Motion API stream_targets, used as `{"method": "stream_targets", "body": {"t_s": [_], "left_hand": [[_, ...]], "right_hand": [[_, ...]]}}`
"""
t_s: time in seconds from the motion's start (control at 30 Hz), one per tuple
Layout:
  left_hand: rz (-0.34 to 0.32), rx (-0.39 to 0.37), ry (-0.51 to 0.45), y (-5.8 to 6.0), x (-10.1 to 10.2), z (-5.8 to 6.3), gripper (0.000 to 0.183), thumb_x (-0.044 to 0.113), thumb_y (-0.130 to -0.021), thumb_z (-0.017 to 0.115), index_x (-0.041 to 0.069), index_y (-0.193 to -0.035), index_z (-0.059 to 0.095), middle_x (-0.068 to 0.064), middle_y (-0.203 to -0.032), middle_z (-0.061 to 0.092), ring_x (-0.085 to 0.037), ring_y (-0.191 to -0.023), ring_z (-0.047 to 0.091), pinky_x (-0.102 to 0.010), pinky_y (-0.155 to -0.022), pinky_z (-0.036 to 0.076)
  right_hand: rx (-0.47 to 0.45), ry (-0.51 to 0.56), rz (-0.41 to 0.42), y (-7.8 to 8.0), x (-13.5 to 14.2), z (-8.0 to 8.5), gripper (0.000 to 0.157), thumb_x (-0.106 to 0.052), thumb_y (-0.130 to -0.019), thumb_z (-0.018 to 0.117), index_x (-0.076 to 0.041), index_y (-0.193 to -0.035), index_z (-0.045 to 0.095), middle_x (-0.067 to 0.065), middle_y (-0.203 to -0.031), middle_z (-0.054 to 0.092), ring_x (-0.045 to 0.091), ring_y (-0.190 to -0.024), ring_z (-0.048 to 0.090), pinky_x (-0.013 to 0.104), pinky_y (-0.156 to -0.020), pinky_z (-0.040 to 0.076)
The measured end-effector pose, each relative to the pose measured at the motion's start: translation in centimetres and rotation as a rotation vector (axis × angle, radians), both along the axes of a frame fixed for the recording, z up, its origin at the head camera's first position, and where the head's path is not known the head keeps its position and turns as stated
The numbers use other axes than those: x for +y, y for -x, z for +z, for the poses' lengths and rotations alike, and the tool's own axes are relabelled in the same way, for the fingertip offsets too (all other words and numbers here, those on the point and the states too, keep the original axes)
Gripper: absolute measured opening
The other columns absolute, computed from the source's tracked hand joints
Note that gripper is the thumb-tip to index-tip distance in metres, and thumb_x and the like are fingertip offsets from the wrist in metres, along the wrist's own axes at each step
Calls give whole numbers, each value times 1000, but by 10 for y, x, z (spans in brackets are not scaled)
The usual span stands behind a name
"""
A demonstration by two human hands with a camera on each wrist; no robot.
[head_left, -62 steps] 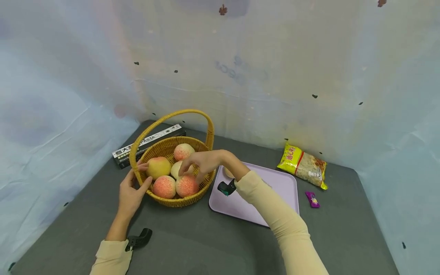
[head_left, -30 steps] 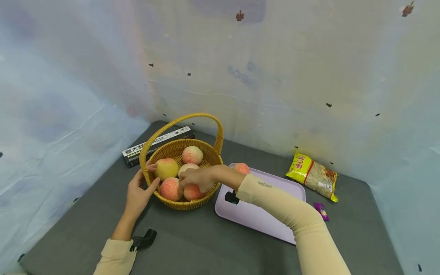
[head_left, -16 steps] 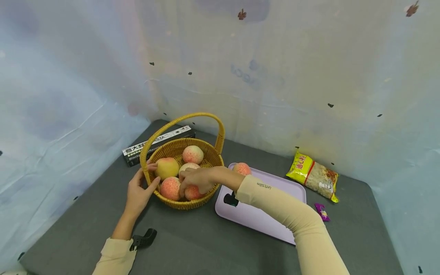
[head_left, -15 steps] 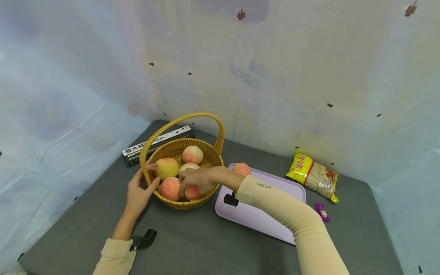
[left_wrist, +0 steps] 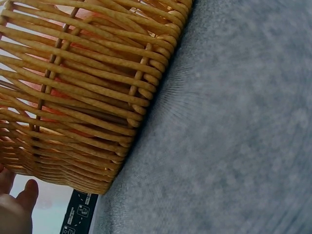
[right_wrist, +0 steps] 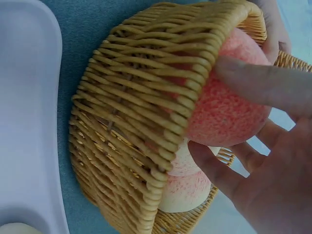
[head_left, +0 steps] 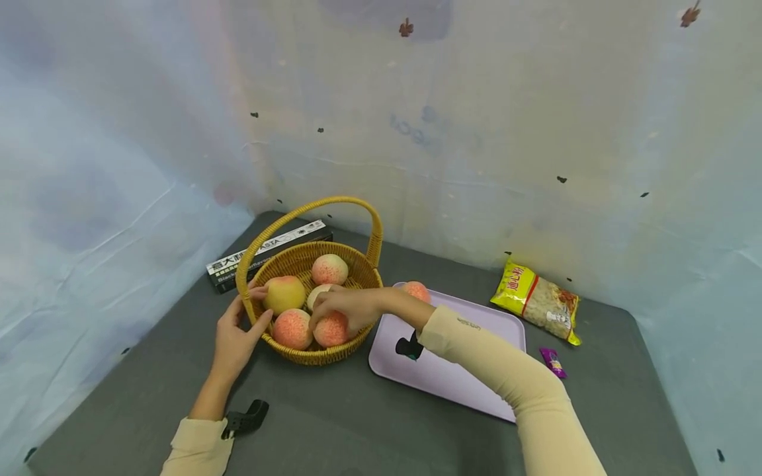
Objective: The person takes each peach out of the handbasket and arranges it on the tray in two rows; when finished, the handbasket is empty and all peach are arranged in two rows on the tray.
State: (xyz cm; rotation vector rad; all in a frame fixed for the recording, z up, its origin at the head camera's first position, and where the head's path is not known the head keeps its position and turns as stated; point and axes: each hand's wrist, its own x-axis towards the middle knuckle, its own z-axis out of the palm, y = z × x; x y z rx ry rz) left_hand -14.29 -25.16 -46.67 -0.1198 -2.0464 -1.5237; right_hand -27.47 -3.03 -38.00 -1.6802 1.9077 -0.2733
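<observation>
The right hand has its fingers around a round, red-speckled peach inside the yellow woven basket, at its five o'clock; the left hand pinches the rim toward nine. A narrow gap separates the flat lilac tray at four; dark-grey tabletop stretches open toward six.

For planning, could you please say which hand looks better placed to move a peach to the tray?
Likely the right hand: it's curled around a peach in the basket, near the tray, while the left hand holds the basket's opposite side.
</observation>
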Motion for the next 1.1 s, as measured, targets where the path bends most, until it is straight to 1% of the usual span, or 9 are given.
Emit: {"method": "stream_targets", "body": {"t_s": [0.1, 0.17, 0.27, 0.4, 0.53, 0.67, 0.87, 1.0, 1.1], "left_hand": [[3, -2, -3, 0, -1, 0, 32, -10, -90, 66, -13, -121, 58, -31, -134, 54, -36, -137, 42, -19, -101, 42], [-1, -8, -14, 1, -2, -3, 31, -10, -90, 66, -12, -121, 59, -30, -134, 55, -38, -138, 39, -18, -103, 40], [5, -19, -30, 7, -7, -15, 32, -10, -90, 67, -10, -120, 60, -25, -134, 57, -36, -141, 36, -17, -105, 37], [7, -22, -47, 13, -14, -29, 32, -9, -89, 68, -6, -121, 62, -20, -136, 58, -29, -143, 36, -17, -106, 36], [10, -33, -51, 13, -13, -28, 32, -9, -89, 68, -7, -120, 62, -20, -136, 57, -30, -143, 36, -18, -106, 36], [24, -45, -42, 12, -10, -24, 31, -9, -89, 68, -8, -120, 61, -22, -137, 57, -30, -142, 37, -17, -106, 36], [1, -9, -37, 4, -1, -5, 29, -12, -90, 65, -15, -118, 59, -30, -137, 52, -38, -141, 36, -17, -105, 37], [20, -23, -18, 1, 1, -2, 31, -10, -91, 64, -15, -121, 57, -26, -144, 49, -33, -139, 41, -16, -102, 39], [38, -45, -7, 1, 2, -1, 34, -9, -91, 65, -14, -123, 57, -27, -145, 47, -30, -137, 44, -15, -100, 40]], "right_hand": [[-10, 31, 8, 2, 2, 1, 61, 6, -76, 80, -15, -131, 65, 0, -130, 53, 17, -122, 38, 29, -103, 30], [-29, 59, 9, 3, 5, 1, 60, 2, -77, 81, -13, -132, 64, 1, -131, 53, 17, -123, 39, 29, -104, 30], [-81, 109, -2, 6, 11, 3, 59, -1, -79, 82, -9, -134, 62, 4, -133, 53, 15, -125, 41, 27, -107, 31], [-194, 162, -39, 8, 19, 4, 60, -1, -81, 80, -2, -137, 57, 8, -139, 52, 14, -130, 42, 24, -109, 32], [-274, 201, -96, 8, 28, 2, 61, -4, -83, 80, 0, -139, 55, 9, -142, 51, 12, -132, 42, 24, -109, 33], [-278, 230, -153, 8, 34, -3, 62, -10, -83, 83, -4, -138, 56, 6, -142, 52, 10, -131, 43, 25, -108, 34], [-359, 270, -261, 5, 43, -6, 61, -13, -83, 83, -10, -138, 56, 1, -140, 53, 9, -128, 45, 31, -107, 39], [-404, 306, -315, 1, 52, -8, 61, -15, -84, 82, -11, -139, 56, -2, -139, 54, 9, -126, 47, 32, -105, 41], [-402, 344, -333, -2, 60, -9, 62, -15, -84, 82, -11, -140, 55, -2, -140, 53, 10, -125, 48, 32, -104, 43]]}}
